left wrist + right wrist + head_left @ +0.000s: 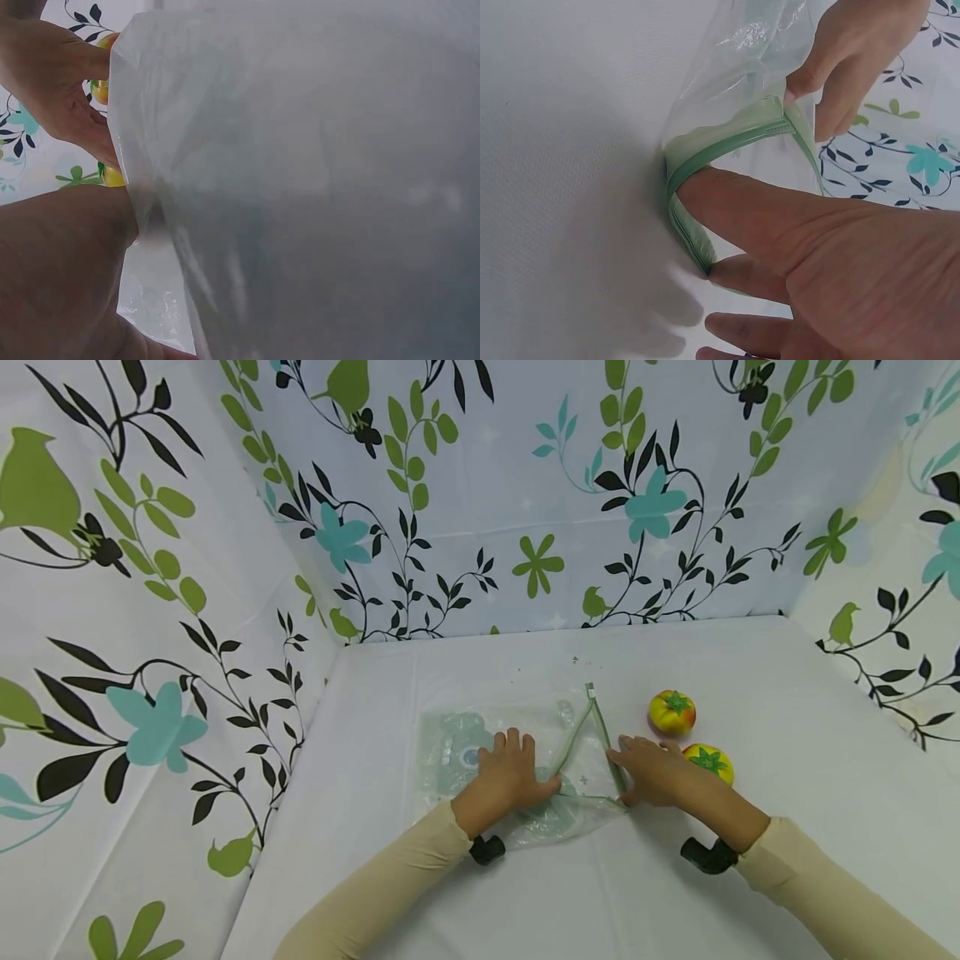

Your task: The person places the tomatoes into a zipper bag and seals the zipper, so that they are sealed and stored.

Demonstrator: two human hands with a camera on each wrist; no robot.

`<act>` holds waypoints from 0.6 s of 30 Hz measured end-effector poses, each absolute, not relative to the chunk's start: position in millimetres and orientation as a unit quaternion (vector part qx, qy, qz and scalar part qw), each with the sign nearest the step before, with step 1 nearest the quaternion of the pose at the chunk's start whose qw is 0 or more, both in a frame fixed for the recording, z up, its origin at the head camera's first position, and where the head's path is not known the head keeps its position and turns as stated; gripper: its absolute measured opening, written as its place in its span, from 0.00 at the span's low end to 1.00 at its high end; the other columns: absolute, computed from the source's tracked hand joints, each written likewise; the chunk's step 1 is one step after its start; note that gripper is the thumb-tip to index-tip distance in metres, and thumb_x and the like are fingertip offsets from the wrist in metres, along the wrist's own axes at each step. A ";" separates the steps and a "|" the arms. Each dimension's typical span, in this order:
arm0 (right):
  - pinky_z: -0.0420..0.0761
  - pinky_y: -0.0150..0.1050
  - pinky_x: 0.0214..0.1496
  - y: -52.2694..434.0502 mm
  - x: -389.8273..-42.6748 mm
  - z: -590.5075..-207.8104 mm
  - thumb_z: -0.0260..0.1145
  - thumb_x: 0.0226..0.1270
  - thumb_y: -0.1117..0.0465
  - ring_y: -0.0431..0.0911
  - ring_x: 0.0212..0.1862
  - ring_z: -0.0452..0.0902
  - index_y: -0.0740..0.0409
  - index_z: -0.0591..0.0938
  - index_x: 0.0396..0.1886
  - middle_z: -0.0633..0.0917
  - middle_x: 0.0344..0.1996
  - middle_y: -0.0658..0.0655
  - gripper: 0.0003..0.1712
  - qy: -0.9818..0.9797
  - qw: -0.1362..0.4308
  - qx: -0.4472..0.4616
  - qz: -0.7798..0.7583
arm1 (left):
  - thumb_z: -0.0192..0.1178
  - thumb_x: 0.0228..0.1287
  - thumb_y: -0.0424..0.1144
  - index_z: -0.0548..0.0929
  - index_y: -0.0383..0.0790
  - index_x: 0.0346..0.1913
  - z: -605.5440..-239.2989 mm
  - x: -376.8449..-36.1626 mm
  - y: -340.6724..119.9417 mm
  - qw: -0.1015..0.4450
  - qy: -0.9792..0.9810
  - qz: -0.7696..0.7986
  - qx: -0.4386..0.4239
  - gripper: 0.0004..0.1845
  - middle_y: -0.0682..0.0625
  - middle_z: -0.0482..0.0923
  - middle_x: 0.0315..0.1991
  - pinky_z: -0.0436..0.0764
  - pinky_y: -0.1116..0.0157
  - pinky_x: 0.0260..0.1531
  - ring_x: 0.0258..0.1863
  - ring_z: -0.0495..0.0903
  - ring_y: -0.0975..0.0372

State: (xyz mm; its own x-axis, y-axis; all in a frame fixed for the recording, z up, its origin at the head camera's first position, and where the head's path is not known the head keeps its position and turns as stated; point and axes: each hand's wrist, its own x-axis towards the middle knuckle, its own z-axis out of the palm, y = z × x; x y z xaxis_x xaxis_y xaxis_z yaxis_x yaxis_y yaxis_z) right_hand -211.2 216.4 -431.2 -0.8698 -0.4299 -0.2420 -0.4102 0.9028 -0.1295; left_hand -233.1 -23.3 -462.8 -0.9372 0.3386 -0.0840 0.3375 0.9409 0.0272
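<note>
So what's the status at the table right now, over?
Left hand and right hand both grip the green zip rim of the clear bag, mouth spread open. Two toy tomatoes beside it, outside.

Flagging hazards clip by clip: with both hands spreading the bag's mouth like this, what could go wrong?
The thin clear plastic zip bag with green zipper may tear or slip, since the right hand and left hand pull its rim apart. The right forearm could also nudge the nearer yellow-red toy tomato, which lies close beside it and might roll.
</note>
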 end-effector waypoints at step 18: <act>0.70 0.63 0.61 233.3 -213.5 -407.5 0.76 0.59 0.47 0.63 0.66 0.68 0.61 0.73 0.71 0.72 0.67 0.67 0.44 0.962 0.107 -0.185 -0.171 | 0.50 0.64 0.69 0.71 0.36 0.64 -460.4 -235.7 -31.5 0.058 0.978 0.035 0.196 0.41 0.41 0.66 0.59 0.71 0.41 0.49 0.59 0.66 0.47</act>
